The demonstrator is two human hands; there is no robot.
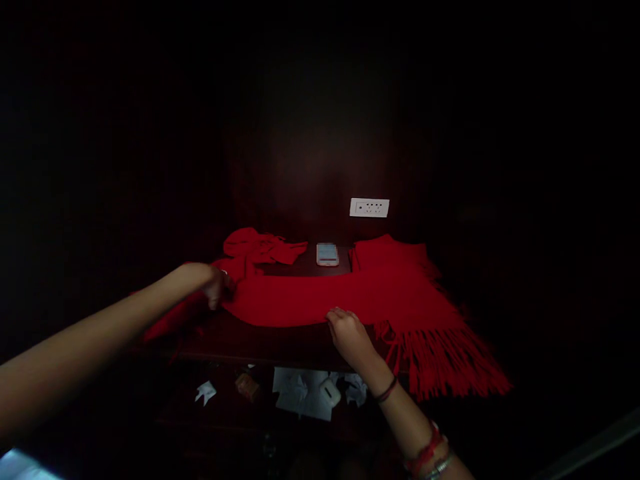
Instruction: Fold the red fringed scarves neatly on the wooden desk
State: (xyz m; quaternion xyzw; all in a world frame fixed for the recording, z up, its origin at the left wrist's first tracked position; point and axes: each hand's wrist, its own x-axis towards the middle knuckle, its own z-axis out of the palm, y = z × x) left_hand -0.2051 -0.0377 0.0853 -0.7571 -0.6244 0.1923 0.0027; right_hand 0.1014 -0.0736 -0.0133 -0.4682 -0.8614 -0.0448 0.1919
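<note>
The room is very dark, with black on all sides and only a dim patch of brownish wall [310,177] beyond the hands, where a white socket panel [369,207] is set past the right hand [349,330]. The surface under the hands is a dark tabletop [280,340]; below its near edge, on a lower level between the two forearms, are a sheet of paper [285,398], crumpled paper pieces [205,392], a small brownish box [247,387] and a white case [331,392]. A phone [327,254] with a lit screen lies beyond the right hand, near the wall. The red fringed scarf [305,300] stretches flat across the tabletop from the left hand [213,283] to past the right hand, its fringe [445,360] fanning out to the right of that hand. The left hand bends down at the scarf's left end, fingers mostly hidden, so I cannot tell whether it grips. The right hand rests its bent fingertips on the near edge; whether it pinches the fabric I cannot tell. Rumpled red cloth [263,247] lies beyond the left hand, and a folded red cloth [390,253] beyond the right.
</note>
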